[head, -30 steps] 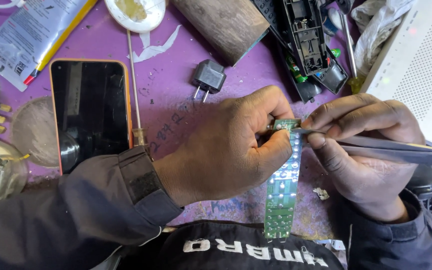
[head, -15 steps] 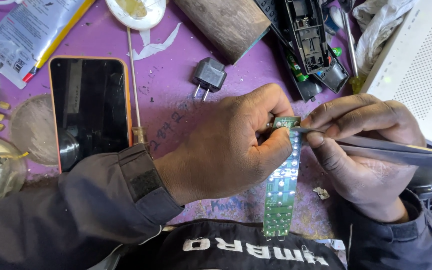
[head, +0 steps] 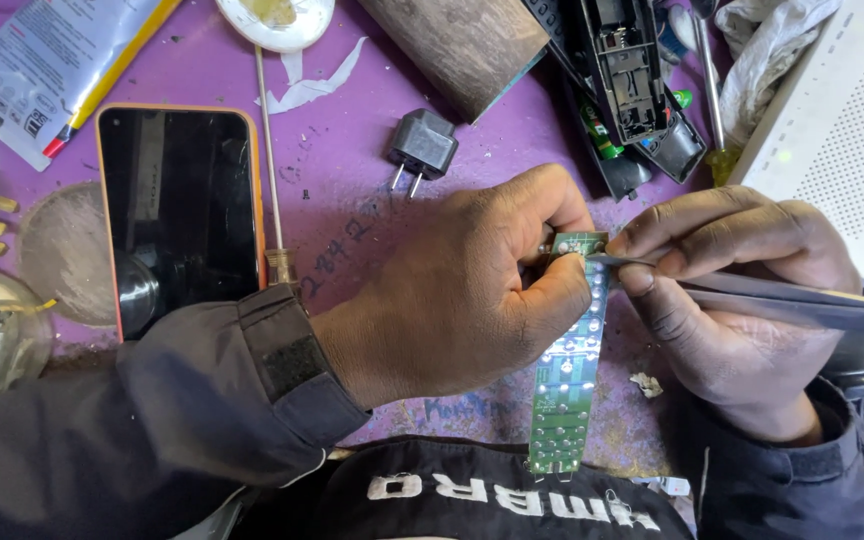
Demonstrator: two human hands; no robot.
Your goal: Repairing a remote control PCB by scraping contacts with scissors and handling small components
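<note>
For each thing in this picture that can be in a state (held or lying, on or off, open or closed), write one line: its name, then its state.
Circuit board strip: held upright, pinched at its top.
Left hand: closed on the strip.
Right hand: gripping tweezers.
Tweezers: tips touching the strip's top.
Phone: lying flat, screen dark.
Plug adapter: unplugged, lying on the mat.
Remote casing: opened, insides showing.

Bright, even daylight — sharp focus throughout, soft shadows, mild glare on the phone screen (head: pixel 177 215).

Packet (head: pixel 40 72): top left, flat, white-grey, yellow-red edge.
Phone screen (head: pixel 180 210): left, upright rectangle, black, orange rim.
</note>
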